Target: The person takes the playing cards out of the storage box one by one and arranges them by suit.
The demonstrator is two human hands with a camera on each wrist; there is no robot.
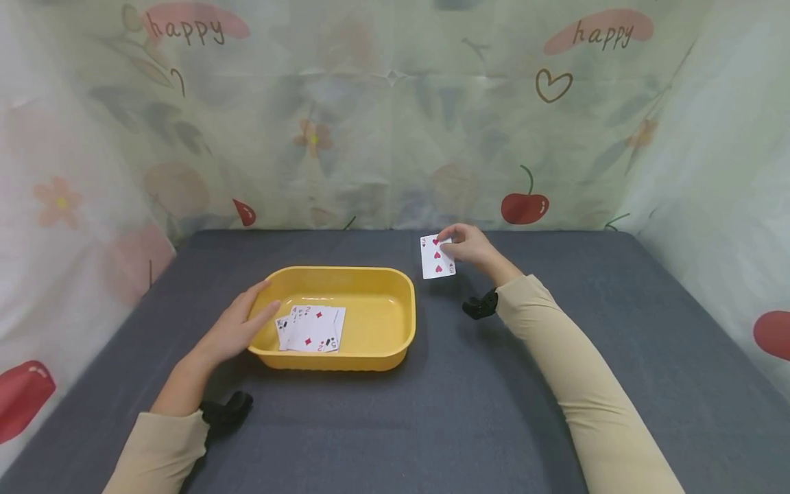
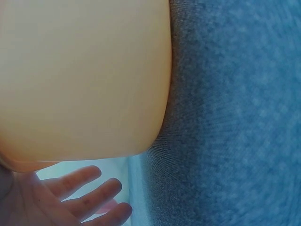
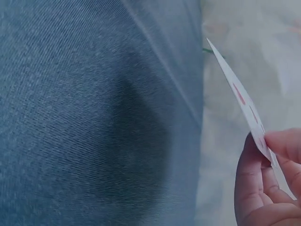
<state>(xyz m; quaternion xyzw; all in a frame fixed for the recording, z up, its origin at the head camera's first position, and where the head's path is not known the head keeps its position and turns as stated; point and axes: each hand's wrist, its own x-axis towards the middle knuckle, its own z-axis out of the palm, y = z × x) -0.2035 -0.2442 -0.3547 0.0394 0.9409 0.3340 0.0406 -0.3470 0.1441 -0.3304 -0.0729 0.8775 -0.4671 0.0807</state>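
Observation:
Near the table's back edge my right hand (image 1: 470, 248) pinches a playing card (image 1: 430, 267) between thumb and fingers. The card is white with a column of red hearts, its face toward me. In the right wrist view, the card (image 3: 242, 99) appears nearly edge-on and slightly bowed, raised off the cloth. My left hand (image 1: 231, 329) rests at the left end of a yellow plastic tray (image 1: 345, 362), thumb reaching over the rim. In the left wrist view its fingers (image 2: 94, 200) are straight and spread outside the tray. Several overlapping playing cards (image 1: 315, 331) lie face up in the tray's left part.
A dark grey cloth (image 1: 382, 432) covers the table. Behind it hangs a printed curtain (image 1: 395, 151) with fruit and flowers, and similar curtains enclose both sides. A black wrist strap piece (image 1: 480, 304) sticks out below the right wrist, another (image 1: 228, 409) by the left.

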